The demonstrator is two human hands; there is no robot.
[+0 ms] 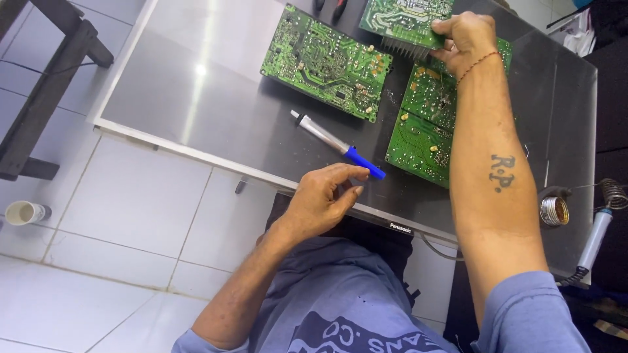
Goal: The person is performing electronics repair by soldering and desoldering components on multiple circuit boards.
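My right hand (466, 36) reaches far forward and grips the edge of a green circuit board (400, 18) with a finned heat sink, held tilted at the top of the view. My left hand (325, 196) hovers at the near edge of the dark screen panel (196, 98), fingers loosely apart and holding nothing. Its fingertips are just short of the blue handle of a silver desoldering pump (333, 144) lying on the panel. A second green board (327, 62) lies flat at the centre. A third board (425, 124) lies under my right forearm.
A soldering iron (598, 229) rests in a coiled stand at the right edge beside a round tin of solder wick (554, 210). A white cup (25, 212) stands on the tiled floor at left. A black stand leg (46, 91) crosses the upper left.
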